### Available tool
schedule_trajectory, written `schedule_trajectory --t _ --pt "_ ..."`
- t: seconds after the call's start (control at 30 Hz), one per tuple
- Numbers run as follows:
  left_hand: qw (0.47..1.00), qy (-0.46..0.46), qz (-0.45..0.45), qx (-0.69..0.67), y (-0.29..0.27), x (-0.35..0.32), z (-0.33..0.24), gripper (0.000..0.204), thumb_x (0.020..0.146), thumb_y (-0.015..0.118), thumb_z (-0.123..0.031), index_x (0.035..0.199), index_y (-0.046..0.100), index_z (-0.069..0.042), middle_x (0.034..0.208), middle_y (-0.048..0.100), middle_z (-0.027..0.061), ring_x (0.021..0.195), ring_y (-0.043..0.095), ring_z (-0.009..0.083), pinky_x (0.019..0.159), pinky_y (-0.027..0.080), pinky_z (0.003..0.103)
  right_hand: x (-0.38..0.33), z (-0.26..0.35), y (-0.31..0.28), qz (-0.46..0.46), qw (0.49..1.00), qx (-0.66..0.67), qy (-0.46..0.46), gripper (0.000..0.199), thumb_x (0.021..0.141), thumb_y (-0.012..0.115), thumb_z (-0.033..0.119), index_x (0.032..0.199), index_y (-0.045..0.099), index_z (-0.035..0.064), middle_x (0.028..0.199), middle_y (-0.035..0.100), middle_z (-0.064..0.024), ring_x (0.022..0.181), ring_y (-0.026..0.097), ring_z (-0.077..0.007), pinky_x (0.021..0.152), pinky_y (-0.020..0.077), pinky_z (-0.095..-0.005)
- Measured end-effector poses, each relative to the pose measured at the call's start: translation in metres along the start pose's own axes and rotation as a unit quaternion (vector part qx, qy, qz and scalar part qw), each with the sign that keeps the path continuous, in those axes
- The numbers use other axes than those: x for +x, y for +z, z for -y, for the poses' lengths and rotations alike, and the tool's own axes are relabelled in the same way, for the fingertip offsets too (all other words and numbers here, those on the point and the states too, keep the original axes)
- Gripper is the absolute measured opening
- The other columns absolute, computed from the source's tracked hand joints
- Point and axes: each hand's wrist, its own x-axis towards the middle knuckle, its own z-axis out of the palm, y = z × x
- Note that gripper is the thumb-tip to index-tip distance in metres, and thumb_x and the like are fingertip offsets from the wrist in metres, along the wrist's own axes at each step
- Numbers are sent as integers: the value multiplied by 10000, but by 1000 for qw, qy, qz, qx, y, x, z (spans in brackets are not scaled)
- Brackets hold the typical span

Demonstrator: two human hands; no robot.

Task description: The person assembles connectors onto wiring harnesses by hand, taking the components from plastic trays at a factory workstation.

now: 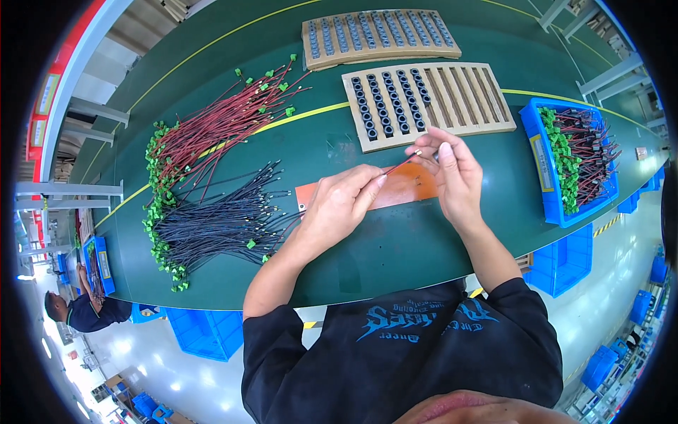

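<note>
Over the orange sheet (408, 189) on the green table, my left hand (340, 201) is closed in a pinch on a thin red and black wire (400, 165). The wire's metal-tipped end points up and right toward my right hand (458, 177). The fingers of that hand are curled near the tip, with a small dark thing between them that I cannot make out. To the left lie a pile of red wires (212, 131) and a pile of black wires (219, 220), many with green connectors (152, 205). Beyond my hands, a cardboard tray (487, 129) holds rows of black rings (383, 108).
A second cardboard tray (385, 55) with grey ring parts stands farther back. At the right, a blue bin (554, 212) holds wires with green connectors. Blue crates (205, 332) sit below the table edge. Another person (92, 311) works at the far left.
</note>
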Motion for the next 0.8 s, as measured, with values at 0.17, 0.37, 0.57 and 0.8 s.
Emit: schedule_trajectory --t 0.17,0.37,0.57,0.8 --pt "998 53 -23 20 11 -3 3 131 954 635 -117 1007 665 -1 912 690 179 770 679 388 649 538 459 1 -1 -1 -28 979 186 81 218 1080 475 212 1065 578 21 1239 632 -205 1189 642 -339 1053 499 -461" --pt "997 48 0 56 14 -4 2 123 957 628 -137 1002 647 -24 951 699 162 796 675 405 655 540 479 -2 -1 -2 10 972 211 101 214 1069 499 228 1074 572 27 1236 633 -211 1183 642 -358 1047 504 -472" --pt "997 42 -6 63 14 -3 0 114 945 649 -86 993 676 14 913 706 159 773 696 334 679 552 400 -3 2 1 11 976 192 98 327 1055 531 238 1312 433 62 1251 624 -225 1174 646 -358 1046 502 -474" --pt "998 24 -15 54 15 -4 1 119 957 640 -106 990 682 0 864 688 158 742 680 337 648 531 406 -4 1 10 -23 975 197 99 481 1039 567 247 1431 353 70 1230 645 -206 1189 630 -305 1045 493 -452"
